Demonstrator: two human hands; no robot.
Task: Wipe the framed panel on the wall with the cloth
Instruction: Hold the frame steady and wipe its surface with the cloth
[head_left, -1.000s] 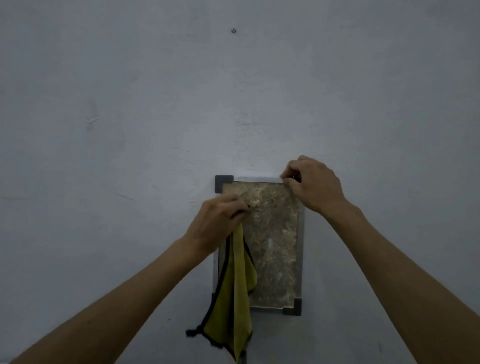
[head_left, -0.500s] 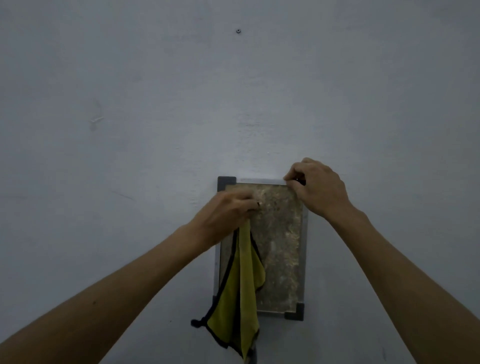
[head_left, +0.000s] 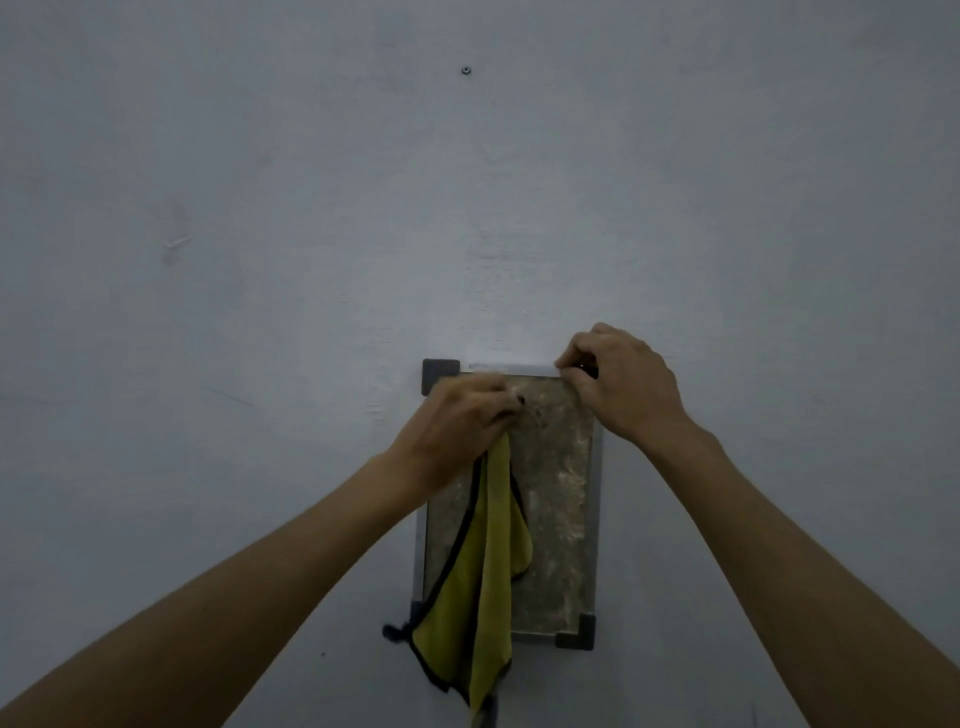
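Head view shows a small upright rectangular panel (head_left: 556, 499) with a mottled brownish face, a thin silver frame and dark plastic corner caps, mounted low on a plain pale grey wall (head_left: 260, 208). The left hand (head_left: 457, 421) lies against the panel's upper left part, its fingers curled round a bunched yellow microfibre cloth with black edging (head_left: 485, 571); most of the cloth hangs loose below the fist, draping down over the left half of the panel and past its bottom edge. The right hand (head_left: 623, 384) sits at the top right corner of the frame, fingers bent and pinching the frame's top rail there, apparently steadying the panel. Compared with a second ago, the left hand has climbed slightly and slid rightward along the upper band of the panel, with its knuckles now just below the top rail, while the right hand has kept its grip at the same corner. That reads as a short wiping stroke across the top, so the work seems to be in an early stage: the mottled face lower down and to the right looks equally dull throughout, though the dim light makes it hard to judge what is dirt and what is pattern. A small dark screw head (head_left: 466, 70) sits in the wall well above the panel.
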